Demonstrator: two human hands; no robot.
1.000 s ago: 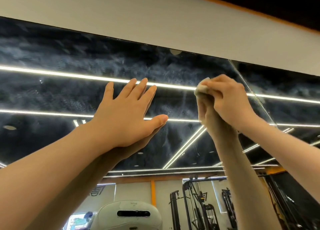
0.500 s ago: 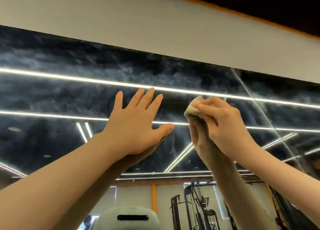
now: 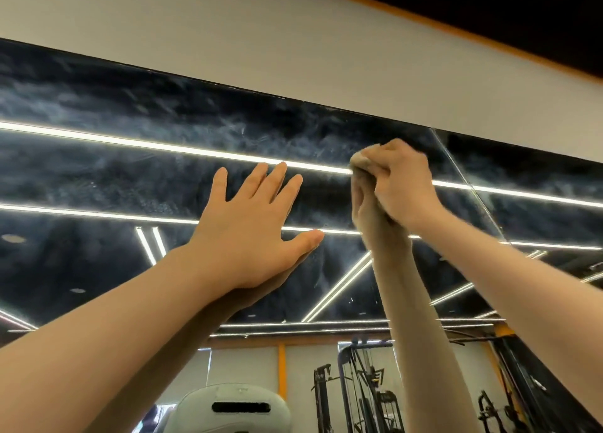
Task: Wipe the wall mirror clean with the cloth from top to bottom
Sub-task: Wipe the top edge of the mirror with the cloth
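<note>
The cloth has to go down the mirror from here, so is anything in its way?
Nothing visible blocks it. The right hand grips the cloth against the mirror near its top edge. The left hand rests flat on the glass beside it, off the path below.

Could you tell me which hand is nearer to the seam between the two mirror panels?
The right. The right hand, gripping the cloth, works just left of the seam. The left hand lies flat on the mirror, farther left.
</note>
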